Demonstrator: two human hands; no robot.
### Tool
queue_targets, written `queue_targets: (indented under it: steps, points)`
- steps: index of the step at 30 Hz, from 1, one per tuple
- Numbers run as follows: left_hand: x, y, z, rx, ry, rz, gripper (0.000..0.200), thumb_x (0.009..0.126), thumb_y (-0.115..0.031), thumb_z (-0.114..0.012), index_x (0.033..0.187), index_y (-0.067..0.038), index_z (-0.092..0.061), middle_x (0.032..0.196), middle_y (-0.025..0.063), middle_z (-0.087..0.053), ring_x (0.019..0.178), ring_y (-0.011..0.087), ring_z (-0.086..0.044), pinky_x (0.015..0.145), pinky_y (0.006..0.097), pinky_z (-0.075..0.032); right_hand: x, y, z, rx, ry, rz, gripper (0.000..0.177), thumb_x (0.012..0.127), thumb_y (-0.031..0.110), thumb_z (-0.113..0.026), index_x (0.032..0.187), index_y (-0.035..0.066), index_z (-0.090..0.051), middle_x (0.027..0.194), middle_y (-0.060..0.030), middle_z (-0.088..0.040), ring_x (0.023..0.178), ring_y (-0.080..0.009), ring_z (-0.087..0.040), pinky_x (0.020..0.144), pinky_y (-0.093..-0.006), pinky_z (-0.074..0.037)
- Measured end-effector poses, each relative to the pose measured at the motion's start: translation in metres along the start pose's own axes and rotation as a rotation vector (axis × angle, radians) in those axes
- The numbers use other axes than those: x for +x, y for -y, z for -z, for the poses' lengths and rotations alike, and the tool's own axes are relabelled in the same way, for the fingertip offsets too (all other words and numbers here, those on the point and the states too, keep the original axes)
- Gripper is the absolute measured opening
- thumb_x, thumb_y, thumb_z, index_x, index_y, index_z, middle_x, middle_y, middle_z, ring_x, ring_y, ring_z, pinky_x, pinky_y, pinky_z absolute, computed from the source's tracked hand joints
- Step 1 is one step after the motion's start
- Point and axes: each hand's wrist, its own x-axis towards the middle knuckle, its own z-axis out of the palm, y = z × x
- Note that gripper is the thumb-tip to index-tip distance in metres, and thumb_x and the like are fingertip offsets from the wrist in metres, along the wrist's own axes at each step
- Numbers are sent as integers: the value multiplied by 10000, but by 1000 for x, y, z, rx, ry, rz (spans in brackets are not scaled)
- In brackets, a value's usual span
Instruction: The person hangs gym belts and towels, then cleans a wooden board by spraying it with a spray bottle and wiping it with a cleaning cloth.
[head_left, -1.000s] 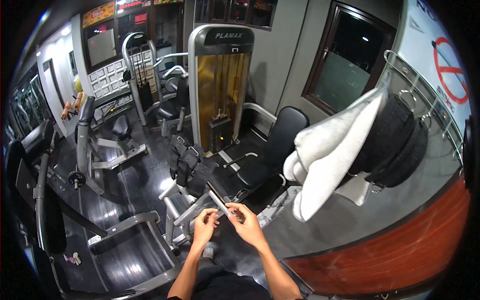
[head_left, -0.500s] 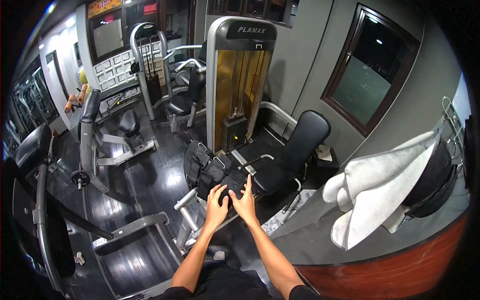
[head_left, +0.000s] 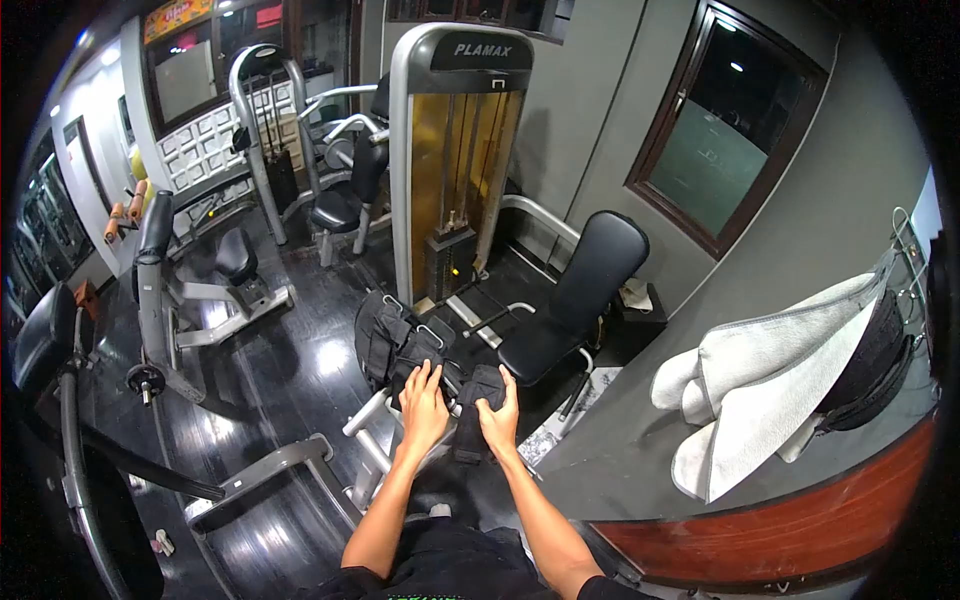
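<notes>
My right hand (head_left: 497,415) is closed on a black padded strap (head_left: 472,425), with the thumb across its face and the fingers behind its right edge. The strap hangs down in front of the machine's seat. My left hand (head_left: 425,408) reaches over a bunch of black straps with metal rings (head_left: 385,340). Its fingers are apart and bent a little, and their tips lie against the nearest straps. Whether they press on the fabric is hard to make out. The straps' lower part is hidden behind my left hand.
A tall weight-stack machine (head_left: 408,180) stands ahead, with a black padded seat (head_left: 545,350) and backrest (head_left: 602,262) beside it. White towels (head_left: 790,380) hang at the right wall. A grey metal frame (head_left: 270,465) is on the floor at the left, and other gym machines stand behind.
My right hand has taken hold of a black strap and brought it upright nearer to me. My left hand has moved slightly down and stays by the straps. The view has shifted a little.
</notes>
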Motion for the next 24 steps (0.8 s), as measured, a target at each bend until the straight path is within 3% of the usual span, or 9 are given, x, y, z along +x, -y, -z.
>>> queue_targets:
  steps: [3, 4, 8, 12, 15, 18, 21, 24]
  points:
    - [1, 0, 1, 11, -3, -13, 418, 861, -70, -501, 1278, -46, -522, 1406, 143, -419, 1294, 323, -361, 1033, 456, -289, 4, -14, 3, 258, -96, -113, 640, 722, -31, -550, 1347, 31, -424, 1298, -120, -491, 1156, -239, -496, 968, -308, -401]
    - [1, 1, 1, 7, 4, -15, 418, 861, -70, -501, 1278, -46, -522, 1406, 143, -419, 1294, 323, -361, 1033, 456, -289, 2, -9, 6, 395, -101, -190, 581, 732, -38, -514, 1308, 26, -468, 1251, -63, -501, 1014, -160, -520, 832, -259, -454]
    - [2, 1, 1, 10, -1, -16, 415, 856, -74, -510, 1269, -45, -531, 1399, 149, -425, 1282, 327, -373, 1032, 455, -288, -2, 3, 16, 463, -64, -177, 503, 754, -37, -463, 1249, 28, -526, 1230, -25, -524, 919, -92, -517, 726, -228, -448]
    - [6, -18, 16, -21, -29, -12, 397, 850, -100, -534, 1246, -70, -553, 1331, 156, -474, 1271, 330, -382, 1029, 445, -289, -7, 1, 24, 448, -59, -147, 490, 757, 23, -463, 1242, 32, -530, 1191, -29, -550, 905, -95, -524, 718, -237, -448]
    - [7, -46, 38, -103, -81, -51, 337, 853, -135, -564, 1185, -83, -595, 1241, 144, -522, 1240, 322, -412, 1018, 426, -306, -7, -9, 30, 655, -28, -205, 521, 694, 65, -457, 1207, 20, -539, 1156, -52, -567, 911, -116, -541, 763, -244, -453]
    - [5, -70, 53, -426, 20, -182, 245, 859, -121, -586, 1077, -18, -630, 1110, 150, -599, 1073, 292, -560, 929, 363, -421, -10, 44, 45, 953, 166, -252, 630, 549, 77, -444, 1168, -5, -529, 1118, -87, -571, 1007, -159, -545, 919, -241, -406]
    - [0, -88, 67, -630, 219, -168, 203, 877, -108, -566, 1031, 1, -641, 994, 130, -619, 933, 267, -606, 843, 336, -460, -11, 64, 55, 758, 173, -81, 673, 530, 91, -447, 1192, -17, -512, 1130, -91, -561, 1031, -171, -537, 953, -251, -378]
    - [-1, -94, 78, -697, 364, -183, 188, 858, -65, -564, 1015, 10, -634, 988, 128, -612, 937, 251, -605, 832, 326, -459, -13, 97, 71, 709, 183, -55, 771, 491, 117, -456, 1248, -31, -467, 1182, -92, -539, 1064, -175, -523, 976, -255, -358]
